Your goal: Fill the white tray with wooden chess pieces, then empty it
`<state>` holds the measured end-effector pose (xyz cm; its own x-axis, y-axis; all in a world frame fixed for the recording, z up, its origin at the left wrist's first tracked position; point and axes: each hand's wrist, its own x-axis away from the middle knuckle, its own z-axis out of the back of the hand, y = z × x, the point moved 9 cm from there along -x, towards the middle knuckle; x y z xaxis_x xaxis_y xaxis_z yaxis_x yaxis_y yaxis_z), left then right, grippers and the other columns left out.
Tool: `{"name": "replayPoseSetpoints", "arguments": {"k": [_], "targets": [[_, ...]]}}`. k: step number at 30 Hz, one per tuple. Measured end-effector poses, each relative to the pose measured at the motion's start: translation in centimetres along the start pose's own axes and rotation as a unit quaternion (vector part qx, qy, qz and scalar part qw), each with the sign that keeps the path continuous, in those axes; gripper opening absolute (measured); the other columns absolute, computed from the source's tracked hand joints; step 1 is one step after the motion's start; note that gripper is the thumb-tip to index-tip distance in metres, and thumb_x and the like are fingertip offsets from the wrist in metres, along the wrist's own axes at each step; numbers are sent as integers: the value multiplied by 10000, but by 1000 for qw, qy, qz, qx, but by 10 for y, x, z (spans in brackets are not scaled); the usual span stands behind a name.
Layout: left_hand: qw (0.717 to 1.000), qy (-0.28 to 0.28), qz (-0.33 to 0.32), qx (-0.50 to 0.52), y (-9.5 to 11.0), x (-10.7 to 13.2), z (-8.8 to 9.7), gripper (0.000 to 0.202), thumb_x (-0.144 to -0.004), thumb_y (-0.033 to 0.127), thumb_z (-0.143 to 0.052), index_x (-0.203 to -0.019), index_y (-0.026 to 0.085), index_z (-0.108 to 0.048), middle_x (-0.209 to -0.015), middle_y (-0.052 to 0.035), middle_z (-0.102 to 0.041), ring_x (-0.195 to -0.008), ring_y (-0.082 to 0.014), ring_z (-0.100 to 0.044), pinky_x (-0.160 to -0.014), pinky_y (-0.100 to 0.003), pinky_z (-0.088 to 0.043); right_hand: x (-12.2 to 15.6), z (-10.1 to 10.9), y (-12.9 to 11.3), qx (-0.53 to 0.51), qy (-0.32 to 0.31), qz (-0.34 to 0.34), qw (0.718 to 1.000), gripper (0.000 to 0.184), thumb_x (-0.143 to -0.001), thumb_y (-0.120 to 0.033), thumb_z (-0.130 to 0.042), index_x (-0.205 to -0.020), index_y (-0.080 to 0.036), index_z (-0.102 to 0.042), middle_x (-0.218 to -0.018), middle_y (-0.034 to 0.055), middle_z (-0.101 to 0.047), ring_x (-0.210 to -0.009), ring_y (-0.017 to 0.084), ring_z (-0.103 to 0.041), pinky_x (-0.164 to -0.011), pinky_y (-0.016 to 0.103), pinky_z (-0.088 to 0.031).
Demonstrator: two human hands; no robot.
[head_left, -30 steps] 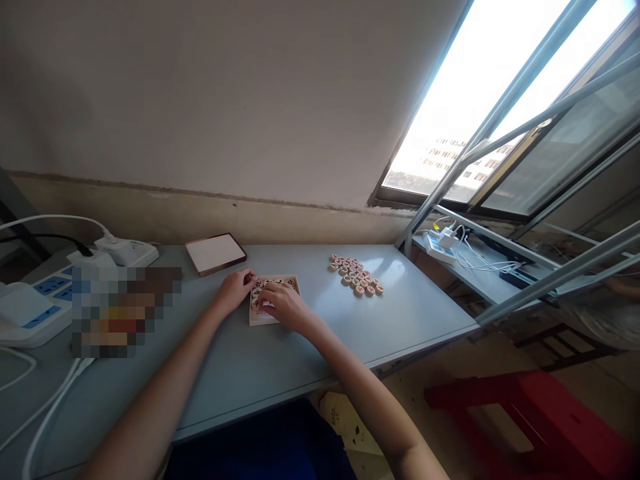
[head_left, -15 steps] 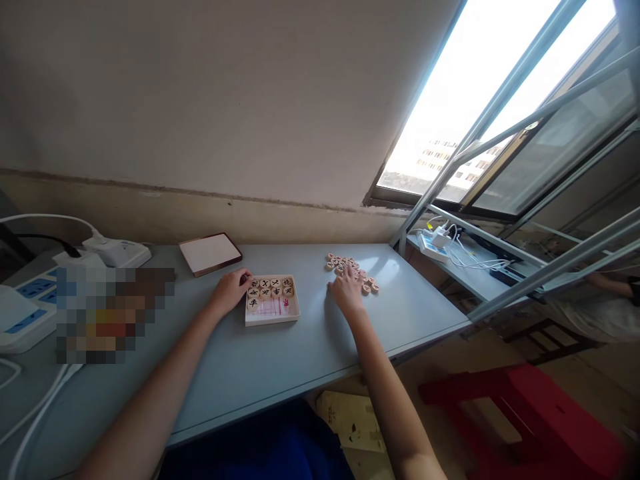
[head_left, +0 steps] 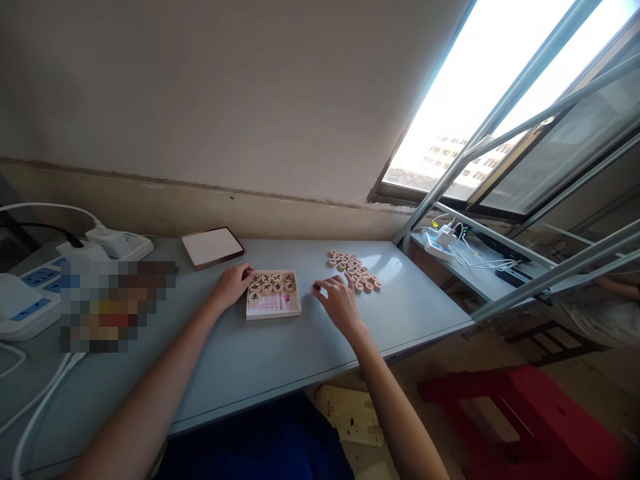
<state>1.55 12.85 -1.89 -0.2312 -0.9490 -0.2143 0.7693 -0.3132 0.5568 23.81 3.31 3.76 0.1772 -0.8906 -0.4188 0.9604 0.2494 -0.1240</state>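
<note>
My left hand point(head_left: 233, 285) is closed at the upper left corner of a shallow white box point(head_left: 273, 315), its fingertips on the rim. Inside, round wooden Chinese chess pieces point(head_left: 271, 283) with black characters stand in rows along the far side. One more begins a row at the left, and a pink-marked bottom shows beside it. My right hand point(head_left: 337, 297) is over the table between the box and a loose cluster of pieces point(head_left: 357, 268) with red characters. Its thumb and finger pinch a small piece, mostly hidden and dark in shadow.
The box lid point(head_left: 213, 247) lies behind the box on the grey table point(head_left: 280, 360). Power strips point(head_left: 37, 287) with cables and a pixelated patch are at the left. A metal frame point(head_left: 440, 183) rises at the right; a red stool point(head_left: 530, 413) stands below. Part of another person shows far right.
My right hand has lifted off the loose pieces and moved left toward the box, a piece in its fingers. My left hand stays at the box corner.
</note>
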Motion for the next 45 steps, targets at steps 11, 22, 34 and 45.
{"name": "replayPoseSetpoints", "arguments": {"k": [11, 22, 34, 45], "targets": [[1000, 0, -7, 7, 1, 0, 0, 323, -835, 392, -361, -885, 188, -606, -827, -67, -671, -782, -215, -602, -704, -295, -406, -26, -41, -99, -178, -111, 197, 958, 123, -847, -249, -584, -946, -178, -566, -909, 42, -633, -834, 150, -568, -681, 233, -398], [1000, -5, -7, -3, 2, -2, -1, 369, -855, 425, -324, -898, 192, -607, -862, -80, -673, -802, -226, -592, -714, -307, -401, -23, -38, -101, -171, -105, 263, 944, 86, -873, -233, -539, -878, -170, -598, -909, 51, -606, -886, 148, -551, -767, 256, -414], [1000, -16, 0, -7, 2, -1, -3, 406, -861, 458, -289, -920, 199, -596, -898, -82, -680, -836, -231, -601, -717, -298, -398, -39, -26, -63, -100, -59, 182, 976, 215, -918, -270, -464, -974, -242, -670, -1074, 42, -630, -985, 158, -542, -852, 305, -336], [1000, -14, -6, -12, 1, -2, -4, 324, -850, 385, -345, -909, 198, -603, -866, -74, -687, -808, -232, -610, -676, -294, -394, -21, -48, 113, 167, -125, -70, 975, 459, -943, -308, -281, -1357, -138, -382, -1447, 148, -310, -1373, 282, -139, -1048, 578, -97]]}}
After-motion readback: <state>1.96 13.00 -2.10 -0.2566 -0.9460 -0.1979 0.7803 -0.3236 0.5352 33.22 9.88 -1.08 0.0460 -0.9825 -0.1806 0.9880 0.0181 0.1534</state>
